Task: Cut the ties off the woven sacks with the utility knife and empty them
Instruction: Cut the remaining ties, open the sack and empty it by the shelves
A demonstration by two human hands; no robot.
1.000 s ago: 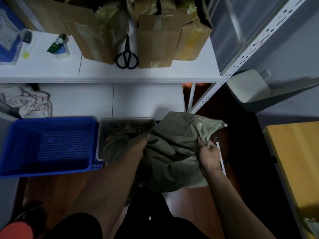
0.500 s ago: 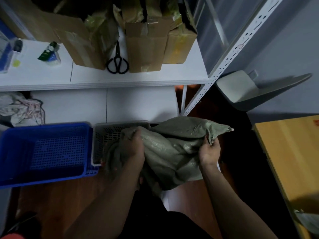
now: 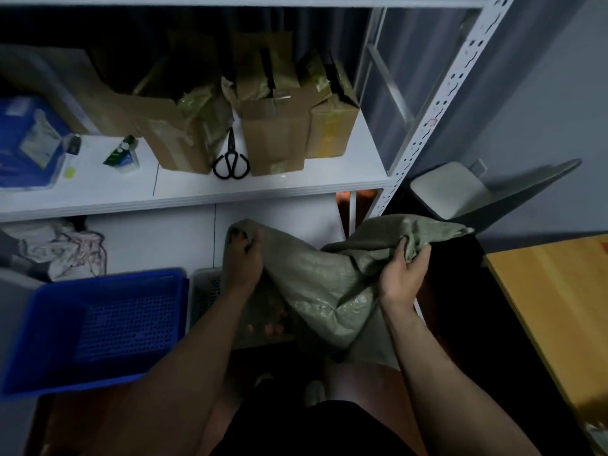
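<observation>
My left hand [image 3: 242,258] and right hand [image 3: 403,273] each grasp bunched, crinkled green woven sack [image 3: 316,281] fabric, frame centre, above the perforated grey basket [image 3: 205,291].

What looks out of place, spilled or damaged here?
Nothing plainly spilled. The left hand and right hand grip the woven sack over the grey basket; pinkish bits under it are too dim to place. The cardboard boxes on the shelf gape raggedly, scissors lying between them.
</observation>
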